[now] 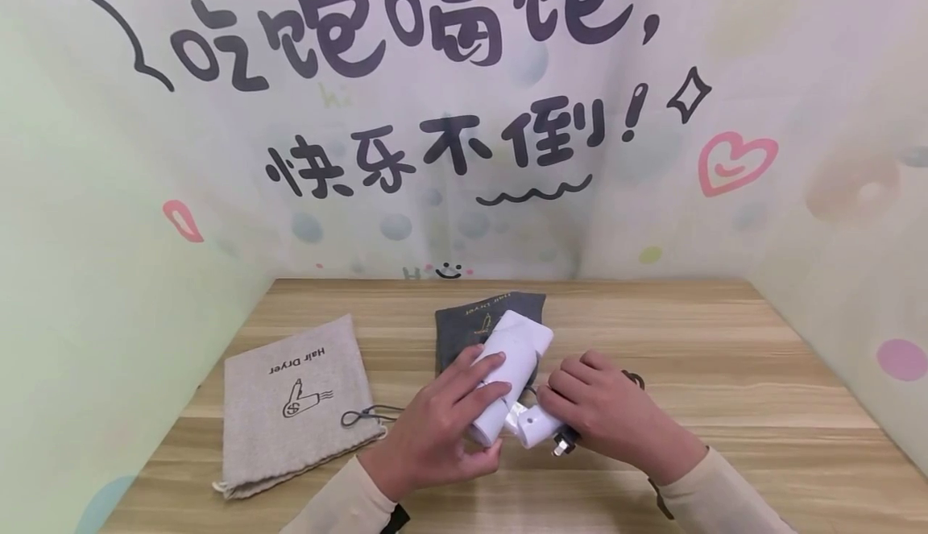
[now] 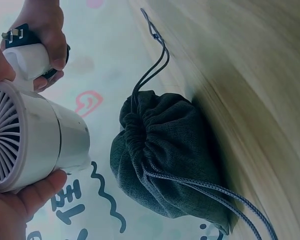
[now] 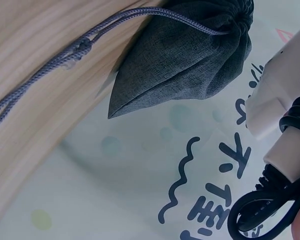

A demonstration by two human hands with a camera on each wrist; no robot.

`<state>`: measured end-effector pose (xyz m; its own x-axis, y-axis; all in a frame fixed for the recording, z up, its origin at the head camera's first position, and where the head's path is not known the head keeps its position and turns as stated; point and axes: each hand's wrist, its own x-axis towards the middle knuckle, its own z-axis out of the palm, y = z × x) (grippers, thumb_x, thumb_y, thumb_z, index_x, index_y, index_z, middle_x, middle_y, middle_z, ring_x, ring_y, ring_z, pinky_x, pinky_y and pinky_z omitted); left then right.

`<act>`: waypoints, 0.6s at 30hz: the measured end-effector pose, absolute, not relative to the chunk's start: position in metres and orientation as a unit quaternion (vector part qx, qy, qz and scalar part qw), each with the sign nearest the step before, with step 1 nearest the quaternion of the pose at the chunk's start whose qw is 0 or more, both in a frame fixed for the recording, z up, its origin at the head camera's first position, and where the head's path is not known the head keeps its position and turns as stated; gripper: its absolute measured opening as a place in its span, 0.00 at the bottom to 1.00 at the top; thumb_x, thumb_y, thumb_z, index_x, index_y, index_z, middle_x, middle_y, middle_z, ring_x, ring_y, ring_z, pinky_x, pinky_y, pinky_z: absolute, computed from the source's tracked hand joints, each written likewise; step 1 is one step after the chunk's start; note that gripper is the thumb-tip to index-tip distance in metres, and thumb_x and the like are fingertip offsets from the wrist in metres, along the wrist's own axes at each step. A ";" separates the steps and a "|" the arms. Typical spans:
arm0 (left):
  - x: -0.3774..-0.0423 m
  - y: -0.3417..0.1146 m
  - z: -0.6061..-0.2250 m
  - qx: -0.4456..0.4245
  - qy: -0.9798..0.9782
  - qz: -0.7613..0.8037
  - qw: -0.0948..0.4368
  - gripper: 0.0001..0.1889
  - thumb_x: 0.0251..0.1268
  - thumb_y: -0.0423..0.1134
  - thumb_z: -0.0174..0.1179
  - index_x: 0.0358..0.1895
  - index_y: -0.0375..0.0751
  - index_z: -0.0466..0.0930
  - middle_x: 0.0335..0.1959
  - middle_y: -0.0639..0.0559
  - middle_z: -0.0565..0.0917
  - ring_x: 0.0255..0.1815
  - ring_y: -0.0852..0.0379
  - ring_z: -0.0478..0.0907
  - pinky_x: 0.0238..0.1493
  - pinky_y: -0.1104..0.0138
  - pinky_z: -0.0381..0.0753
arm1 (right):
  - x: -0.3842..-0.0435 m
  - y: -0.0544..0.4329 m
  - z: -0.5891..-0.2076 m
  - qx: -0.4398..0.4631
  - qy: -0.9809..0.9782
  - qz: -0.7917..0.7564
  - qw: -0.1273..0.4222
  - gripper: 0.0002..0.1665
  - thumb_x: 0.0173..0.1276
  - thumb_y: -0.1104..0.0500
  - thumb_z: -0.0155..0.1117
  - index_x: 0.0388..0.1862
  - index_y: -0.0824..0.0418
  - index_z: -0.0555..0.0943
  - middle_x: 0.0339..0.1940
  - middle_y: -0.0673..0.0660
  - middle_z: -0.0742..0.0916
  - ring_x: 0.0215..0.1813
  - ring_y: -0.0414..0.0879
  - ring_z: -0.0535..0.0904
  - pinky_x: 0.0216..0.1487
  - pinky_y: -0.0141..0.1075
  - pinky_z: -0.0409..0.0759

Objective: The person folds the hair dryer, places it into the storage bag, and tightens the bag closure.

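Note:
My left hand grips the barrel of a white hair dryer, fingers over the top and thumb underneath. Slatted vents show at one end of the barrel in the left wrist view. The dryer's handle is in my right hand, together with the black cord bundled against it. A black plug with metal prongs sticks out below the right fingers. Behind the dryer, a dark grey drawstring bag sits on the table, gathered at its neck and bulging. The dryer partly hides it in the head view.
A flat beige cloth bag printed "Hair Dryer" lies at the left on the wooden table. The dark bag's drawstring trails leftward across the wood. A printed cloth backdrop rises behind the table.

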<state>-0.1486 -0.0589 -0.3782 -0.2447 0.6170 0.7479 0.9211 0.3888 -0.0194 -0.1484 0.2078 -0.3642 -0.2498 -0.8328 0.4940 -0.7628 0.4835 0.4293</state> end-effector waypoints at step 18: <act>-0.148 -0.063 -0.375 -0.523 -0.753 -0.208 0.340 0.31 0.38 0.45 0.74 0.52 0.39 0.80 0.64 0.41 0.76 0.65 0.39 0.72 0.60 0.57 0.76 | -0.145 0.204 -0.364 0.512 -0.776 -0.057 0.363 0.12 0.57 0.62 0.54 0.40 0.56 0.76 0.32 0.48 0.78 0.35 0.46 0.73 0.35 0.38 0.70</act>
